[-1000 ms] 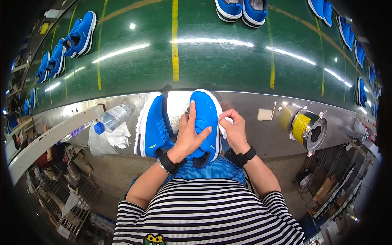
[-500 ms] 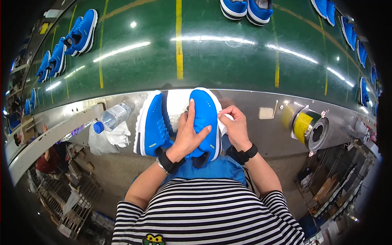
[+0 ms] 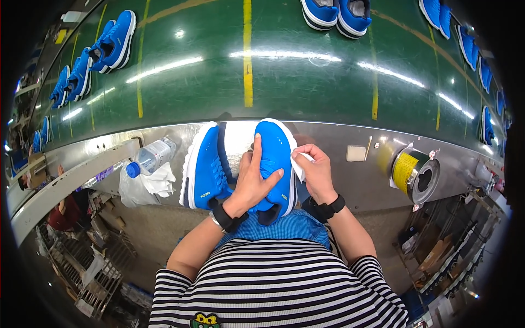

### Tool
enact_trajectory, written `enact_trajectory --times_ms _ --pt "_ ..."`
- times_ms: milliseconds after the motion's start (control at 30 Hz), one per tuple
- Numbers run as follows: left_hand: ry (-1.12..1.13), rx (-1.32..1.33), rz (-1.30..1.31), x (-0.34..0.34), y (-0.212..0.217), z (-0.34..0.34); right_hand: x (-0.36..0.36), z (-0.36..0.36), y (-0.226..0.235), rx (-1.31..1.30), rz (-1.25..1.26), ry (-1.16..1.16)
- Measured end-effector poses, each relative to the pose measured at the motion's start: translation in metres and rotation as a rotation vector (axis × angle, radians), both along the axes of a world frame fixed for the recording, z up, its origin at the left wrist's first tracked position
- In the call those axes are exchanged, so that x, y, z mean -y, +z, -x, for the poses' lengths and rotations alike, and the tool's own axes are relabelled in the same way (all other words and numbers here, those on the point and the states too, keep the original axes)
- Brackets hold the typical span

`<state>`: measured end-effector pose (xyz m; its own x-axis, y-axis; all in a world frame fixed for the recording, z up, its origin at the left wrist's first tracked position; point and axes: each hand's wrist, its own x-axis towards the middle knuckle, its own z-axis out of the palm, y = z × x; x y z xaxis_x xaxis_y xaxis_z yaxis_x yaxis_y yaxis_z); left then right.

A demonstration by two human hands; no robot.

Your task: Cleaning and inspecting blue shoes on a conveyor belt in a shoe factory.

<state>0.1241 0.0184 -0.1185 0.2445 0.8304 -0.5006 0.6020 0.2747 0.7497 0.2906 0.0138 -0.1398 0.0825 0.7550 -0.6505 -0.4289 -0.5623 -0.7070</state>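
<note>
A blue sneaker [image 3: 278, 143] with a white sole lies toe-away on the metal ledge right in front of me. Across its laces my left hand [image 3: 250, 185] grips it, index finger stretched toward the toe and thumb over the upper. My right hand [image 3: 317, 174] pinches a folded white cloth or tissue [image 3: 299, 163] against the sole's right edge. To the left, its mate, another blue sneaker [image 3: 204, 164], is tipped on its side, the white sole facing left. Between the two shoes is a white surface [image 3: 236, 139], partly covered by my left hand.
Beyond the ledge runs a green conveyor belt [image 3: 191, 87] with yellow lines, carrying several pairs of blue sneakers [image 3: 353, 16]. Left on the ledge are a clear bottle [image 3: 156, 155] with a blue cap and crumpled white tissue [image 3: 159, 182]. At right are a pale square block [image 3: 355, 153] and a yellow-labelled tin [image 3: 406, 170].
The belt's yellow lines and the sneakers on it have shifted slightly to the right. My right hand and the white cloth have barely moved; my left hand stays on the shoe.
</note>
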Motion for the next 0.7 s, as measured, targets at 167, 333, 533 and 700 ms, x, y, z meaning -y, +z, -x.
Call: enact_trajectory --times_ms 167,333,533,700 --pt "0.019 0.017 0.002 0.004 0.000 0.004 0.017 0.001 -0.021 0.123 -0.058 0.069" --pt "0.010 0.010 -0.011 0.005 0.001 0.008 0.024 0.006 -0.005 0.008 -0.018 -0.071" --pt "0.011 0.012 -0.005 0.004 0.003 0.005 0.013 0.003 0.007 0.044 -0.081 -0.008" --pt "0.017 0.003 0.003 0.002 0.004 0.003 0.000 -0.003 0.007 0.331 -0.150 0.218"
